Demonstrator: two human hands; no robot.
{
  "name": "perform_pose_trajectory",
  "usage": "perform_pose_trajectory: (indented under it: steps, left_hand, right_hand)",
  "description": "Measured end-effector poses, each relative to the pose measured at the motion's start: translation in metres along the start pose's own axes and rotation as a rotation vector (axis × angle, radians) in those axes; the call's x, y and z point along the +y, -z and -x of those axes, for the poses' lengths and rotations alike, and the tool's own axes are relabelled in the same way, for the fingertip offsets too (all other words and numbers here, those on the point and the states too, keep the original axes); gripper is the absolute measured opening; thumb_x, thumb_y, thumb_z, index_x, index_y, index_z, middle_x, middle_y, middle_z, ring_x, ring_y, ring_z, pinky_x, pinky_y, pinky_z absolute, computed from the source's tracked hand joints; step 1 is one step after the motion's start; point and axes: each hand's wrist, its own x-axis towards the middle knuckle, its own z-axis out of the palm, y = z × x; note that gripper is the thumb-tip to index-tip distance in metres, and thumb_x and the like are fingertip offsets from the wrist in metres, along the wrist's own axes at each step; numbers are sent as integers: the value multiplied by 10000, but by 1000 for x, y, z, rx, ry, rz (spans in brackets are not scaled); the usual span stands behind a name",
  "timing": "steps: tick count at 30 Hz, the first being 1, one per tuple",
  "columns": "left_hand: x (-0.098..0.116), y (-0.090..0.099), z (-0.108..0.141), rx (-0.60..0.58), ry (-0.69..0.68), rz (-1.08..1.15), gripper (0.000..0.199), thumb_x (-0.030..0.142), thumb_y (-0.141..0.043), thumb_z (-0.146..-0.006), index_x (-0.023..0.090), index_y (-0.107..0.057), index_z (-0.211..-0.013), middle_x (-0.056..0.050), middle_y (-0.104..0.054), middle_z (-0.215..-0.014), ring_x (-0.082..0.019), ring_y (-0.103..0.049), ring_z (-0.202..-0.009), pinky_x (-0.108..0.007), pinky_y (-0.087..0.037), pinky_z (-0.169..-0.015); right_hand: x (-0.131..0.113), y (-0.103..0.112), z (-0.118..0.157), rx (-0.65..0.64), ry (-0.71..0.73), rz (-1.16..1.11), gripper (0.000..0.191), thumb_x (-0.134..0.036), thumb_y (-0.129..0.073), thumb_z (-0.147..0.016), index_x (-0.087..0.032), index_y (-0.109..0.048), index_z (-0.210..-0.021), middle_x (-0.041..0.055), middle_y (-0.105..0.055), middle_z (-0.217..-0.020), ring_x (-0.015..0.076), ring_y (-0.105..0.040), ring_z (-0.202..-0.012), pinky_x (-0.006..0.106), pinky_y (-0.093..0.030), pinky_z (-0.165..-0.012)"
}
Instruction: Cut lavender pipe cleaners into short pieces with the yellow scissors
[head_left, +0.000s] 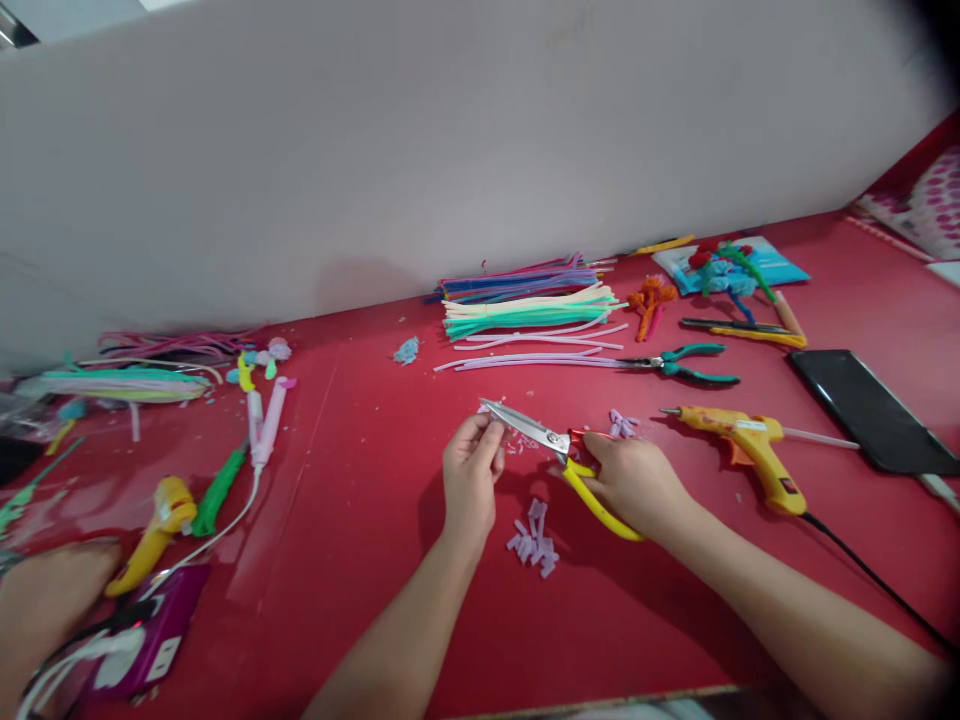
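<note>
My right hand [634, 482] grips scissors [525, 424] with yellow and red handles, their blades pointing left. At the blade tips my left hand [471, 468] pinches a small lilac pipe cleaner piece [482, 408], mostly covered by the fingers. Fine lilac clippings [523, 441] lie under the blades. A pile of short lilac pipe cleaner pieces [534, 542] rests on the red table [360, 590] between my forearms. Another small lilac bunch [622, 424] lies just beyond my right hand.
Pipe cleaner bundles [529, 312] lie along the wall, with teal-handled pliers [679, 364] nearby. To the right are a yellow glue gun [742, 440] and a phone [870, 408]. At left, another person's arm [56, 600] rests near a second glue gun [154, 535] and a purple power bank [161, 625].
</note>
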Motion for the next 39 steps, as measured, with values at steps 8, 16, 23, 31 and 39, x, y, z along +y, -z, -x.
perform_pose_trajectory:
  steps: [8,16,23,31,39]
  left_hand:
    - [1,-7,6,-170,139,-38,166,314,-535,-703,170,-526,-783,25,-539,-649,-19,-351,-405,-153,-215,-365]
    - [3,-11,12,-470,283,-224,194,342,-510,-720,155,-536,-765,20,-507,-594,-28,-333,-403,-154,-193,-369]
    - [0,-11,12,-511,200,-272,160,294,-525,-710,136,-551,-725,13,-499,-605,-54,-390,-489,-174,-303,-468]
    - [-8,-8,12,-483,-10,-491,104,223,-531,-697,147,-573,-755,-12,-546,-689,-113,-486,-635,-215,-373,-595]
    - [-3,-7,8,-335,-6,-400,111,255,-545,-690,151,-577,-714,-2,-548,-673,-100,-488,-619,-200,-377,-574]
  right_hand:
    - [-5,6,-3,31,-55,-414,330,-510,-397,-710,-190,-477,-695,5,-532,-562,113,-468,-490,208,-256,-456]
    - [-7,12,-1,-64,-30,-1139,194,-341,-427,-722,-163,-500,-742,-63,-410,-489,64,-392,-422,189,-332,-449]
    - [-8,16,0,-77,-48,-1134,95,-263,-453,-679,-172,-446,-654,-77,-372,-462,51,-355,-412,174,-291,-419]
    - [-11,2,-1,33,-45,-875,126,-279,-433,-689,-168,-430,-630,-39,-442,-555,71,-388,-510,181,-284,-459]
    - [-4,7,-1,58,-5,-470,261,-452,-456,-684,-192,-450,-672,-26,-486,-531,90,-415,-466,196,-242,-443]
